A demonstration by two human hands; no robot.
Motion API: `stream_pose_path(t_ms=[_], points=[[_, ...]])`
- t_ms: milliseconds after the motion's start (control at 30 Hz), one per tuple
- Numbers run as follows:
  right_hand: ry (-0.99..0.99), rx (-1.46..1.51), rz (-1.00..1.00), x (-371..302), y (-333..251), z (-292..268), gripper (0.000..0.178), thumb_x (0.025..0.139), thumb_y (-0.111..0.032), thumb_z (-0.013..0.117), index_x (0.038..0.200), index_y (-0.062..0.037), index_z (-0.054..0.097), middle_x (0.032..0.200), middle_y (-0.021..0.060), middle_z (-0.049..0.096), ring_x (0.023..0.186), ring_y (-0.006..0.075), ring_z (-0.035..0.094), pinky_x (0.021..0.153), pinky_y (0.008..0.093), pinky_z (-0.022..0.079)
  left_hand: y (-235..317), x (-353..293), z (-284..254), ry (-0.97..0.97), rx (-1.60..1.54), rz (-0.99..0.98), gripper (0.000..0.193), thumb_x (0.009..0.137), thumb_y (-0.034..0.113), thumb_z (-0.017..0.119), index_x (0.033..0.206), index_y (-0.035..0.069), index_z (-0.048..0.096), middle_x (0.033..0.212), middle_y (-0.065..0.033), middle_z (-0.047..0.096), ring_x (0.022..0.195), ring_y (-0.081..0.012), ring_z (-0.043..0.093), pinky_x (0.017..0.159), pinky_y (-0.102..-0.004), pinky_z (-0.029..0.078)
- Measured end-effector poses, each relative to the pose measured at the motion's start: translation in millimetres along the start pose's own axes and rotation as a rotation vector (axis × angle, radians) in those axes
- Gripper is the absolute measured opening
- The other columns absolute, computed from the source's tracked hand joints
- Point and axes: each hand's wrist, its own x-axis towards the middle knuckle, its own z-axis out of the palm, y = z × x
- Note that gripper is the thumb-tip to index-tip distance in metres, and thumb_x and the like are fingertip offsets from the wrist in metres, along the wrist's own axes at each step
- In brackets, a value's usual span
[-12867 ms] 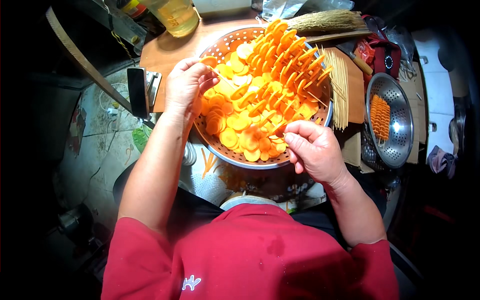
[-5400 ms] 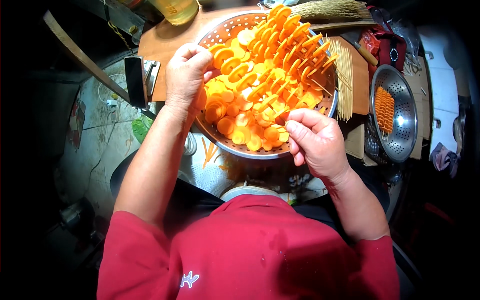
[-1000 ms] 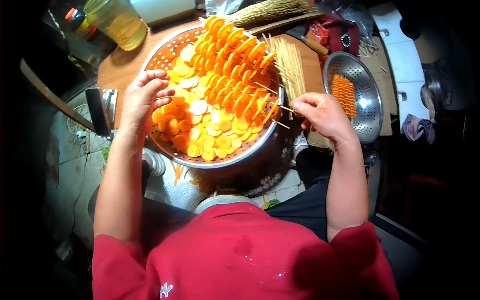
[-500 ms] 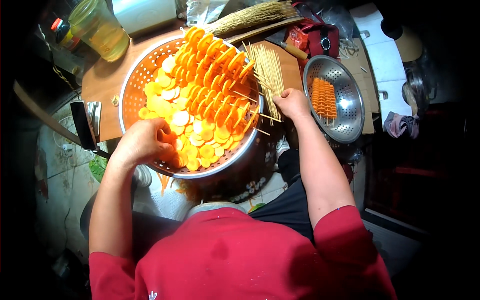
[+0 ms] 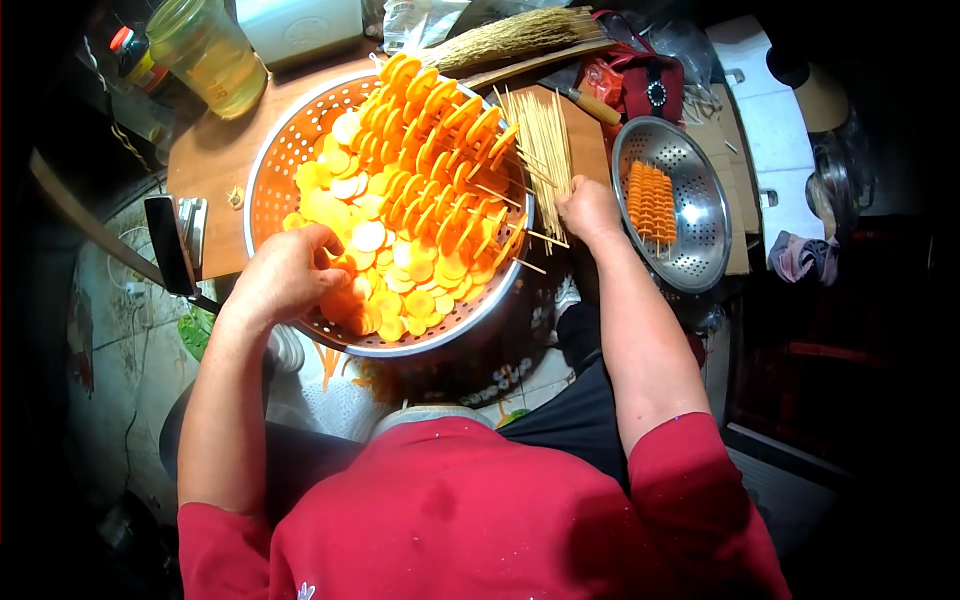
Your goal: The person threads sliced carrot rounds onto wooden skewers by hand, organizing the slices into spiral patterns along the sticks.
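A large colander [image 5: 268,170] holds loose round carrot slices [image 5: 368,236], with several skewers of spaced carrot slices [image 5: 440,125] lying across its far right side. My left hand [image 5: 290,272] is over the colander's near left part, its fingers curled down against the slices. Whatever is between those fingertips is hidden. To the right of the colander lies a bundle of thin bamboo skewers [image 5: 548,140]. At the near end of this bundle, my right hand [image 5: 590,208] has thumb and fingers pinched together on a skewer, which the hand mostly covers.
A smaller metal colander [image 5: 705,240] on the right holds finished-looking carrot skewers [image 5: 650,203]. Behind are a jar of yellowish liquid [image 5: 215,65], a white container [image 5: 300,25], a straw brush [image 5: 500,38] and a wooden-handled knife [image 5: 594,102]. A phone [image 5: 170,245] stands at the left table edge.
The whole view has shifted slightly. My right hand stays pinched at the skewer bundle, and my left hand remains curled over the carrot slices with little movement.
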Motion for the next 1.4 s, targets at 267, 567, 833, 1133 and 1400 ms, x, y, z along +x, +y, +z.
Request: stream_pose_path(t_ms=[267,567,833,1133,1400], points=[[0.020,0.321,-0.065,-14.8,16.2,-48.1,0.028,0.078,-0.022,0.058,0.089,0.0031,0.061,0.079,0.0196,0.065,0.074,0.0288,0.063,0.071,0.0378,0.050,-6.5,5.4,-5.8,0.085,0.000,0.114,0.025,0.075,0.014,0.067,0.096,0.001,0.062,0.083,-0.0096,0.065,0.077,-0.0198,0.061,0.069,-0.0313,0.048],[-0.406,1.426,-0.439,-109.8,-51.3,-109.1,0.026,0.083,-0.008,0.047,0.107,0.0025,0.055,0.076,0.0026,0.056,0.064,0.0064,0.050,0.058,0.0169,0.039,-11.3,6.8,2.2,0.119,0.008,0.031,0.026,0.076,0.016,0.067,0.097,0.001,0.063,0.087,-0.0122,0.065,0.080,-0.0226,0.062,0.072,-0.0316,0.048],[-0.710,1.483,-0.380,-136.9,-106.5,-83.1,0.015,0.090,-0.011,0.057,0.100,-0.0005,0.057,0.078,-0.0016,0.057,0.063,0.0039,0.050,0.057,0.0176,0.042,0.7,30.2,46.1,0.359,0.105,0.021,0.030,0.079,0.024,0.070,0.099,0.003,0.063,0.091,-0.0186,0.065,0.087,-0.0308,0.063,0.075,-0.0373,0.050],[-0.805,1.426,-0.304,-140.2,-110.9,-63.5,0.016,0.086,-0.010,0.063,0.099,-0.0032,0.059,0.079,-0.0028,0.057,0.064,0.0028,0.049,0.057,0.0170,0.040,-16.7,40.3,28.9,0.103,-0.632,-0.053,0.012,0.078,0.010,0.068,0.083,0.005,0.058,0.079,-0.0099,0.064,0.067,-0.0178,0.064,0.056,-0.0267,0.049],[-0.842,1.372,-0.175,-142.9,-118.0,-64.8,0.018,0.082,-0.011,0.067,0.097,-0.0067,0.057,0.069,-0.0044,0.053,0.053,0.0028,0.046,0.047,0.0165,0.037,-11.2,16.5,7.4,0.201,-1.432,-0.086,0.015,0.080,0.007,0.063,0.094,0.007,0.056,0.080,-0.0031,0.061,0.060,-0.0098,0.060,0.055,-0.0211,0.050]])
